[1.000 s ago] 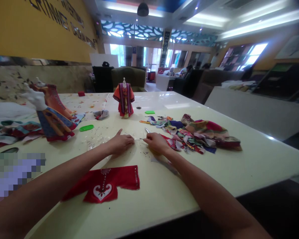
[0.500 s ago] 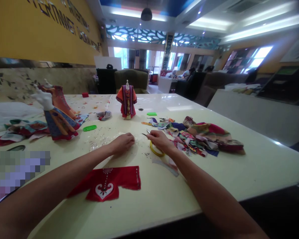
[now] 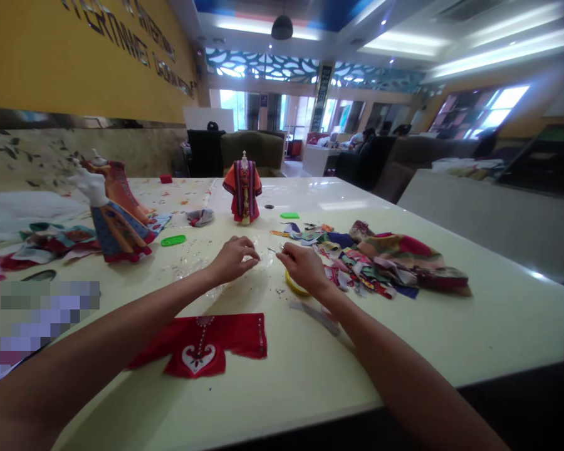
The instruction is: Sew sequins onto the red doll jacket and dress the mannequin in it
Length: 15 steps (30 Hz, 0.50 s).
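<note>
My right hand (image 3: 304,266) grips slim metal tweezers (image 3: 275,250), their tips pointing left toward my other hand. Beneath that hand a yellow ring-shaped roll (image 3: 296,283) rests on the table, partly covered. Just left of the tweezers, my left hand (image 3: 237,258) hovers with curled fingers, thumb and fingertips drawn together; anything between them is too small to make out. Clear plastic and tiny beads (image 3: 188,266) lie scattered beside it. Nearer to me, a red doll-sized garment piece (image 3: 244,335) lies flat, with a white heart-shaped motif and a studded line; my left forearm overlaps its left side.
A doll form in an orange and red robe (image 3: 244,194) stands at mid-table. Dressed doll forms (image 3: 117,228) stand on the left. Fabric scraps (image 3: 361,269) are heaped at right. Green trays (image 3: 173,240) and a grey curved strip (image 3: 314,317) lie nearby.
My left hand has lifted slightly and moved right, its fingers now nearer the tweezers. The right hand stays near the yellow roll. The view has shifted a little.
</note>
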Available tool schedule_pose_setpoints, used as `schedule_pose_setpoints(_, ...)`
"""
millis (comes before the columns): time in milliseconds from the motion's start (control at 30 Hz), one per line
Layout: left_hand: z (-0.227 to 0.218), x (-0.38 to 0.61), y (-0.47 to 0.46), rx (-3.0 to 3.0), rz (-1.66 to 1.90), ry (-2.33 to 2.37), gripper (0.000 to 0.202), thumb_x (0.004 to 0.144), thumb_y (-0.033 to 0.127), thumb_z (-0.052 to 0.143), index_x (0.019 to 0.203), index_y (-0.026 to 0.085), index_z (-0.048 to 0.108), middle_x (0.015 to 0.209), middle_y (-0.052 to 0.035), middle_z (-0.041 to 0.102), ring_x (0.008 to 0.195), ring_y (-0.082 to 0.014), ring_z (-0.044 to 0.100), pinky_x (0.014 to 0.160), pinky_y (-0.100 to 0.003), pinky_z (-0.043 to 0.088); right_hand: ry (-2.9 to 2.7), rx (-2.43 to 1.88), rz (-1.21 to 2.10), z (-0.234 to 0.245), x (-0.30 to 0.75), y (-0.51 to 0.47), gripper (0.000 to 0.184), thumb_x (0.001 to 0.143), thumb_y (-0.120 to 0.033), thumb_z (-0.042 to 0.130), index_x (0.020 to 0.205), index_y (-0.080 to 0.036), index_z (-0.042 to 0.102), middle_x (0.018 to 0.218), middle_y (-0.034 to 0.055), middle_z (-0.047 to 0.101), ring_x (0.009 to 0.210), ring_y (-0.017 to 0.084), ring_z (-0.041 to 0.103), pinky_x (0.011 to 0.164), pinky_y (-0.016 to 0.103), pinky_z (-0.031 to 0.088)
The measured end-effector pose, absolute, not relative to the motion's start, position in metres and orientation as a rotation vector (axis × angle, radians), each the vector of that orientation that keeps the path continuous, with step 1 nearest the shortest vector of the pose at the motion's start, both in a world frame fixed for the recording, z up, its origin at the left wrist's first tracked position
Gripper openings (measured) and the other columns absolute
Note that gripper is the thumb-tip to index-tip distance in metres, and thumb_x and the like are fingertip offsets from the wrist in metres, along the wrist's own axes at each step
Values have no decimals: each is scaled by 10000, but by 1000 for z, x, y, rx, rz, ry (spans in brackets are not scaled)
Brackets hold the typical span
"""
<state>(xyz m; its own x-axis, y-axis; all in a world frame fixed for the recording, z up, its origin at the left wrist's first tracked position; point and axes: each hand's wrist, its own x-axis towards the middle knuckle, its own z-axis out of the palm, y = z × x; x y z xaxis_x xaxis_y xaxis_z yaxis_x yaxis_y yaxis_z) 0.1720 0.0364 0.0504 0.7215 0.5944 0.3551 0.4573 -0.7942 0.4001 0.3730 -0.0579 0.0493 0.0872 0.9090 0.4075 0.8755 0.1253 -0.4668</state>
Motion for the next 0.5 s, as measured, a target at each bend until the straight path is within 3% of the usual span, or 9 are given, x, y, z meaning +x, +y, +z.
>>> schedule_pose_setpoints(167, 53, 172, 34, 2540, 643, 867, 100, 829, 244, 601, 873, 191, 674, 832, -28, 689, 768, -179, 622, 749, -310, 483, -1848, -1822, -111, 49, 369, -60, 259, 933, -420, 463, 823, -230, 601, 706, 13, 627, 661, 160, 519, 609, 267, 252)
schedule_pose_setpoints(267, 51, 172, 35, 2485, 638, 912, 107, 811, 250, 615, 892, 184, 639, 778, -22, 675, 730, -182, 623, 690, -296, 474, -1867, -1852, -138, 50, 368, -61, 259, 937, -423, 462, 833, -232, 603, 708, 16, 636, 661, 163, 528, 599, 271, 238)
schedule_pose_setpoints(500, 56, 173, 34, 2415, 734, 926, 115, 747, 295, 676, 725, 183, 698, 898, -72, 606, 924, -246, 554, 882, -387, 423, -1901, -1846, -170, 50, 366, -62, 240, 946, -399, 467, 842, -227, 599, 717, 19, 651, 653, 164, 533, 591, 279, 211)
